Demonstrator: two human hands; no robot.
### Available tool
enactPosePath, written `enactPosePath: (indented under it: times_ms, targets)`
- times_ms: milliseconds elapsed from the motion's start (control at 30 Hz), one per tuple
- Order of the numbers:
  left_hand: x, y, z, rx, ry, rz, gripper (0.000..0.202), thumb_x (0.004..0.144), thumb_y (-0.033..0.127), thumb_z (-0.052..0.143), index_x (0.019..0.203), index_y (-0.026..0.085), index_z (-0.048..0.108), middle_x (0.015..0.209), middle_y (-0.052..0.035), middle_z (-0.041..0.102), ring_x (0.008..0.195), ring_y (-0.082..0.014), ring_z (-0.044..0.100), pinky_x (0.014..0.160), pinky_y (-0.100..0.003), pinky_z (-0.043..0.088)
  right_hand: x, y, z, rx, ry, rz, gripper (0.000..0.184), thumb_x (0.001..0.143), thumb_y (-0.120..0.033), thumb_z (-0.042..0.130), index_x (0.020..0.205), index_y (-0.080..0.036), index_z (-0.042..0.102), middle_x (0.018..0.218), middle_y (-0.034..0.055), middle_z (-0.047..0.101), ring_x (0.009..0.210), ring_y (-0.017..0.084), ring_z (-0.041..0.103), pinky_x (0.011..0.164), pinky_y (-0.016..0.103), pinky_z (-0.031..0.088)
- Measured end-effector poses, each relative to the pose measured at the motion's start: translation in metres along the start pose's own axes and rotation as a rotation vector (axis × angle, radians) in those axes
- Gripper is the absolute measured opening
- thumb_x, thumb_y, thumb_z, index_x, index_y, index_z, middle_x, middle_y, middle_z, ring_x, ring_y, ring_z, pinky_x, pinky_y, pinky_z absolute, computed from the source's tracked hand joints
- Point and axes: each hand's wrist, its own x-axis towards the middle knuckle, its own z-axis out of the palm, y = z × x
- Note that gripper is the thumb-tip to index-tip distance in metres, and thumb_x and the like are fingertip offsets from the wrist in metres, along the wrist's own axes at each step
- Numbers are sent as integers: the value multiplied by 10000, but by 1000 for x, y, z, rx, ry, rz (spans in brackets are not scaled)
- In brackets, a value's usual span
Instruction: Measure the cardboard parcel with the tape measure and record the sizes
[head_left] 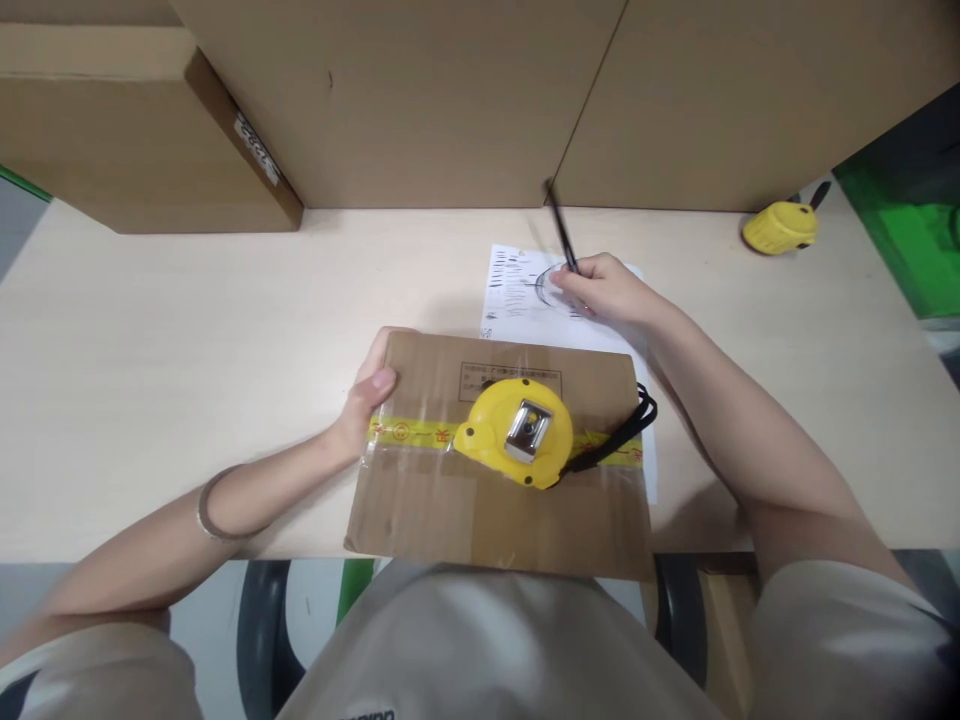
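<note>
A small cardboard box (pixel 450 500) sealed with yellow tape lies at the table's near edge. On top of it rests a yellow tape measure (pixel 517 430) with a metal clip and a black strap. My left hand (pixel 367 400) grips the box's left edge, thumb on top. My right hand (pixel 607 288) is closed around a black pen (pixel 561 228), its tip on a printed sheet of paper (pixel 514 290) just behind the box.
A large cardboard box (pixel 135 130) stands at the back left, and cardboard panels (pixel 525 90) line the back of the light wooden table (pixel 187 330). A second yellow tape measure (pixel 780 227) lies at the back right beside a green bin (pixel 922 250).
</note>
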Motion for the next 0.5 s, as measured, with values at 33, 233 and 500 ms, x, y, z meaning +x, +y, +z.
enactPosePath:
  times_ms: [33, 233, 500]
  targets:
    - [0, -1, 0, 1, 1, 3, 497, 796, 650, 769, 1062, 255, 629, 968, -61, 673, 998, -315, 701, 790, -435, 602, -2, -1, -5, -97, -12, 34, 439, 986, -359, 614, 603, -228, 445, 530, 4, 449, 551, 151, 405, 612, 335, 315]
    - [0, -6, -5, 52, -8, 82, 507, 896, 641, 712, 1210, 246, 670, 1170, -86, 705, 1047, -295, 685, 843, -436, 590, -12, -10, -18, -480, 104, 135, 400, 915, -382, 734, 615, -222, 523, 603, 35, 455, 746, 259, 530, 761, 391, 355]
    - [3, 10, -20, 470, -141, 402, 261, 1048, 453, 605, 1160, 353, 819, 1549, -48, 633, 1459, -359, 598, 1269, -629, 434, -121, -60, -11, -218, 337, -478, 421, 1078, -543, 516, 1271, -236, 730, 1022, 111, 657, 899, 270, 627, 816, 442, 519]
